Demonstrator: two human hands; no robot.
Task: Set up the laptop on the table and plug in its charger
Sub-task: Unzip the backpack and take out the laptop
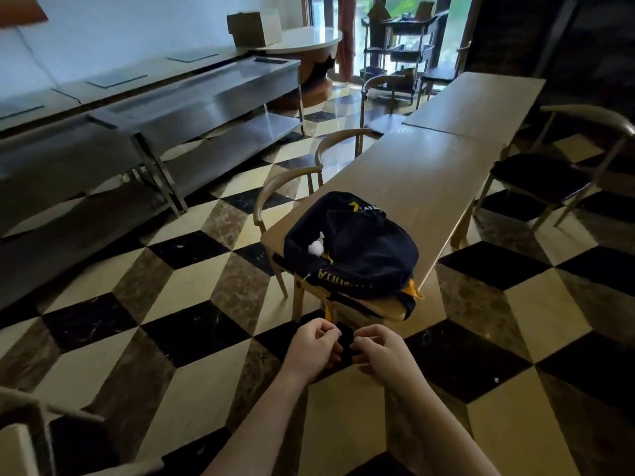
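Observation:
A dark navy backpack [354, 252] with yellow lettering and yellow zip pulls lies flat on the near end of a long wooden table [419, 173]. A small white thing pokes from its left side. No laptop or charger shows. My left hand [314, 348] and my right hand [381, 353] hover side by side over the floor, a short way in front of the table's near corner and apart from the bag. Both have the fingers curled loosely inward, and nothing shows in either.
Wooden chairs with dark seats stand along both sides of the table [285, 201] [549, 180]. Steel counters [220, 97] line the left wall. The floor is checkered tile. A chair's edge [24, 438] sits at the lower left. A round table [302, 42] and a trolley stand far back.

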